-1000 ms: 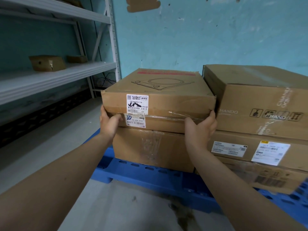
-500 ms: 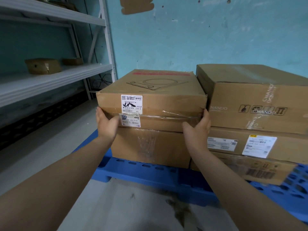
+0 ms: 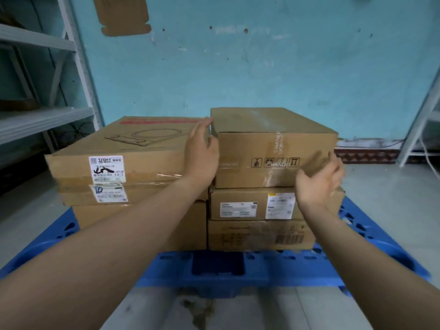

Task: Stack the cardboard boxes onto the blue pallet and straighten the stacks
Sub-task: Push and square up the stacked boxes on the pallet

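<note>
Brown cardboard boxes (image 3: 273, 160) sat in two adjoining stacks on the blue plastic pallet (image 3: 238, 267); stacking looked done, squaring remained. Left hand (image 3: 202, 153) and right hand (image 3: 319, 179) were spread, gripping nothing.

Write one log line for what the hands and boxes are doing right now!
left hand: open, at gap between stacks | right hand: open, blurred, by top brown cardboard box | both stacks on blue plastic pallet
</note>
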Available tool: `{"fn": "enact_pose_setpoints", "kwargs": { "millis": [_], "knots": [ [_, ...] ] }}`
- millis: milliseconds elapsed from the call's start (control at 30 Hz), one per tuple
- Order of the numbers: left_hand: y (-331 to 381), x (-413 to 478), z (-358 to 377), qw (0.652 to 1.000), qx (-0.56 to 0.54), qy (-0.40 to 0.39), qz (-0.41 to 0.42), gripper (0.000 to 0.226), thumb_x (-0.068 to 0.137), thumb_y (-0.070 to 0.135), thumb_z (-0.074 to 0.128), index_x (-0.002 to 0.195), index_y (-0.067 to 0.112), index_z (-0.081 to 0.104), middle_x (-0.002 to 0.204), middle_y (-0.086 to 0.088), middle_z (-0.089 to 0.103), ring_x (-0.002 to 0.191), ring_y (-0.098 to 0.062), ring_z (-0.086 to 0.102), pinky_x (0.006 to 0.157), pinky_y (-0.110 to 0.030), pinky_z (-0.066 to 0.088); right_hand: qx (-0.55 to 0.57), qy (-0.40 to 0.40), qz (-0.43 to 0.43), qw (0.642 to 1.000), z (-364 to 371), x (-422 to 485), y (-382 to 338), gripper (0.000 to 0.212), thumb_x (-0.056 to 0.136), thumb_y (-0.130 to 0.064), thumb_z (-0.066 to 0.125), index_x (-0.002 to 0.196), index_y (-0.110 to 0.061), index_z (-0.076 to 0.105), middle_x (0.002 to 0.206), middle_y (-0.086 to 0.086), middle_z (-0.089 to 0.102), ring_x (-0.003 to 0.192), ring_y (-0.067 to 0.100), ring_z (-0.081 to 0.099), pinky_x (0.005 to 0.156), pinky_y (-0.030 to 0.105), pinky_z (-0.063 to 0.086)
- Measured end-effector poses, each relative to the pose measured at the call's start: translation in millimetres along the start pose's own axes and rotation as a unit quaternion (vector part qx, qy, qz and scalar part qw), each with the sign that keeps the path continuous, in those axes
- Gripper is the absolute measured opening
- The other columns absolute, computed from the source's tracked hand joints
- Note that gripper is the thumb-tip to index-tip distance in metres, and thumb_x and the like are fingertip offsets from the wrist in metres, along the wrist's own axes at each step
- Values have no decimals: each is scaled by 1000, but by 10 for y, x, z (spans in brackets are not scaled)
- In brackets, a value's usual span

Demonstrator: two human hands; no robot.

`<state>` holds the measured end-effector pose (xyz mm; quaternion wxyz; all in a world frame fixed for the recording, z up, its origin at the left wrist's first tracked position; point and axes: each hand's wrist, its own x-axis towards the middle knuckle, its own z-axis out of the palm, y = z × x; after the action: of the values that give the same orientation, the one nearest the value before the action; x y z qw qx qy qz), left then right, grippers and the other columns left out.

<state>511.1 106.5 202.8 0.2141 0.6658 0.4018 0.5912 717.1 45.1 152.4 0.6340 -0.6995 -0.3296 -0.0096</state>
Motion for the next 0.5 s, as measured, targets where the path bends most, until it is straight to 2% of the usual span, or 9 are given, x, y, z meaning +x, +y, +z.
{"fn": "enact_pose_setpoints", "kwargs": {
  "millis": [67, 167, 267, 333, 400, 467, 500],
  "knots": [
    [41, 13, 203, 1000, 10, 4, -9, 41, 98, 12, 40, 137, 21, 48, 144, -2, 45, 134, -17, 40, 115, -33, 29, -19, -7, 12, 1000, -42, 139, 71, 83, 83, -17, 64, 154, -15, 19, 162, 11, 13, 148, 30, 16, 119, 50, 15],
    [9, 36, 440, 999, 37, 1, -23, 41, 99, 18, 41, 140, 20, 44, 151, 2, 36, 139, -13, 31, 109, -18, 19, -17, -17, 42, 999, -115, 325, 186, 88, 83, -26, 61, 156, -22, 10, 164, 7, 10, 148, 31, 17, 118, 50, 15],
    [-27, 77, 565, 996, 53, 39, -56, 42, 100, 21, 42, 141, 16, 42, 153, 0, 31, 139, -16, 31, 107, -19, 20, 23, -45, 104, 993, -189, 529, 257, 89, 83, -33, 56, 155, -31, 4, 163, 2, 19, 143, 34, 30, 110, 47, 28],
    [-44, 62, 602, 994, 62, 61, -63, 41, 100, 20, 42, 141, 15, 43, 152, -1, 33, 138, -17, 33, 109, -23, 23, 65, -99, 128, 985, -206, 615, 299, 88, 83, -34, 55, 154, -34, 4, 159, -2, 31, 135, 31, 41, 104, 44, 34],
    [-66, 46, 596, 993, 82, 63, -51, 40, 100, 20, 42, 140, 16, 44, 152, -1, 34, 138, -17, 34, 109, -23, 24, 106, -159, 127, 973, -193, 637, 332, 85, 80, -32, 57, 154, -28, 16, 153, -2, 38, 132, 26, 44, 111, 46, 32],
    [-89, 41, 555, 992, 113, 54, -33, 40, 101, 20, 41, 140, 15, 44, 152, -1, 34, 139, -16, 33, 107, -19, 22, 120, -187, 110, 969, -166, 606, 364, 80, 79, -28, 61, 152, -23, 26, 151, 2, 35, 132, 23, 43, 114, 43, 30],
    [-97, 37, 532, 990, 129, 47, -24, 40, 101, 21, 40, 141, 15, 44, 153, -1, 34, 139, -16, 33, 107, -19, 21, 118, -190, 104, 969, -156, 581, 382, 81, 81, -28, 62, 152, -23, 25, 152, 2, 31, 132, 22, 41, 114, 41, 29]
  ]
}}
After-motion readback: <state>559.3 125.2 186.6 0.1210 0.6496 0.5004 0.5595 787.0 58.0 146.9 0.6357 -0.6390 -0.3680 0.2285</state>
